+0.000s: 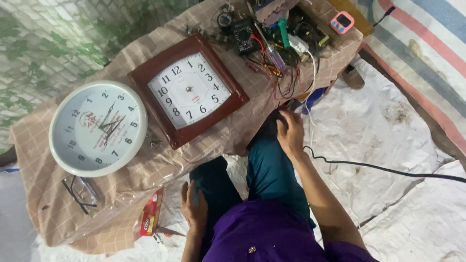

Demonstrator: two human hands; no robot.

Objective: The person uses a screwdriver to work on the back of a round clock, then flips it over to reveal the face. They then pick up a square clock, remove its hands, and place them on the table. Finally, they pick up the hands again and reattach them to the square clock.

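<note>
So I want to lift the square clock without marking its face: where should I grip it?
Hold the square clock by its brown wooden frame, one hand on each of two opposite edges. It lies flat and turned cornerwise beside the round clock, so the edges toward the tools and toward the table's near edge look freest.

A seated person was seen from above, in a purple top and dark teal trousers. The left hand [195, 209] lay flat on the left thigh, fingers loosely spread and pointing forward, its grip holding nothing. The right arm stretched forward, bare from the elbow down, nearly straight along the right leg. The right hand [290, 132] rested at the right knee, palm down, fingers slightly curled and splayed, its grip slack. The two hands were well apart.
</note>
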